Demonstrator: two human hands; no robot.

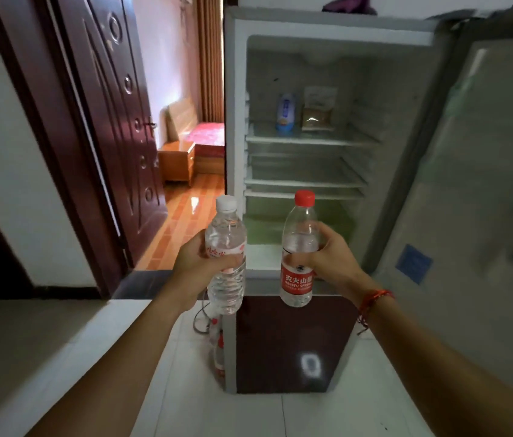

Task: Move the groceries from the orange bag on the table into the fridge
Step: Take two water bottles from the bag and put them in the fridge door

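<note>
We hold two bottles before the open fridge (311, 29): left hand (195, 263) fingers curled round white-capped bottle (226, 247), right hand (332, 260) fingers round red-capped bottle (299, 279).

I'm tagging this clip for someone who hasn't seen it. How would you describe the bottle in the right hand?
Find the open fridge straight ahead; two water bottles are held up before it. The red-capped bottle is in the right hand. Its red cap and solid red label set it apart from the white-capped bottle in the left hand.

Head camera faces forward-down, near the open fridge (384, 89).
</note>
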